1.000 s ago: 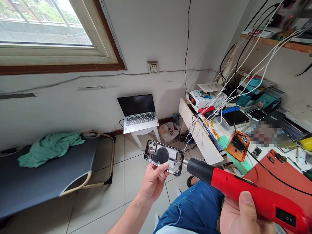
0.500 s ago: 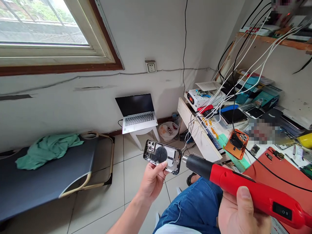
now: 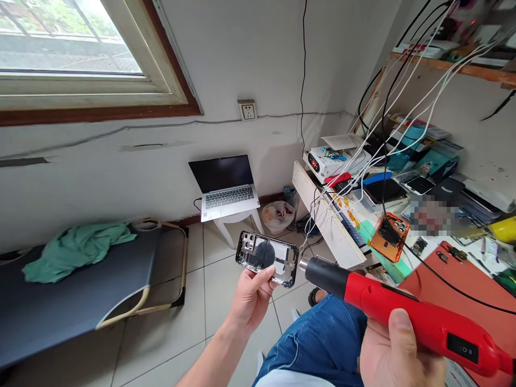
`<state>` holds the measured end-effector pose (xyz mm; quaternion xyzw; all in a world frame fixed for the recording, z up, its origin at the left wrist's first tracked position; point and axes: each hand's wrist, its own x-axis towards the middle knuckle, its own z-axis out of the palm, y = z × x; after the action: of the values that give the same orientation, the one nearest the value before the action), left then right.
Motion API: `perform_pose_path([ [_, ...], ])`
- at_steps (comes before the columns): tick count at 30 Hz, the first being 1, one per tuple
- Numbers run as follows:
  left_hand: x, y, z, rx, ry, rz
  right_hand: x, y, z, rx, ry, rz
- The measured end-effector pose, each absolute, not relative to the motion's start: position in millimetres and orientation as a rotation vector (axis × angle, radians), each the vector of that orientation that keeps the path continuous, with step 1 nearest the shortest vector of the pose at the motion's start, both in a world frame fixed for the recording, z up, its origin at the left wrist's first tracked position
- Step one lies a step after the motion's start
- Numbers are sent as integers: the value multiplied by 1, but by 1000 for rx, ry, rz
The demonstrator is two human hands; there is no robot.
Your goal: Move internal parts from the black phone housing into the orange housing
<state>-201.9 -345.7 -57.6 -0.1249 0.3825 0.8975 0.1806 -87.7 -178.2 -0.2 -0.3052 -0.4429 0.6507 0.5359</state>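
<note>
Phone shell [image 3: 285, 252]: opened, inner side facing you, black-rimmed, pale inside; camera rings [image 3: 248, 242] at its left end, dark round pad [image 3: 264, 251] mid-body. Tilted, right end lower, gripped in your left hand [image 3: 250, 298]. Heat gun [image 3: 387, 298]: red body, black front sleeve, metal nozzle [image 3: 303, 264] just beside the shell's right end. Lies slantwise in your right hand [image 3: 393, 349], black switch [image 3: 462, 348] showing near its rear.

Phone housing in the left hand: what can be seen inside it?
Inside the phone housing, a dark round pad lies near the middle and camera rings at one end. The left hand covers part of the lower edge with its thumb; what is beneath cannot be seen.
</note>
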Motion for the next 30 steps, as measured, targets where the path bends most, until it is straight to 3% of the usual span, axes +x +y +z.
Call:
perform_pose_path([
  [30,-201,-343,-58,-319,1062,2539,-86,-178,1,-725,-1048,1528],
])
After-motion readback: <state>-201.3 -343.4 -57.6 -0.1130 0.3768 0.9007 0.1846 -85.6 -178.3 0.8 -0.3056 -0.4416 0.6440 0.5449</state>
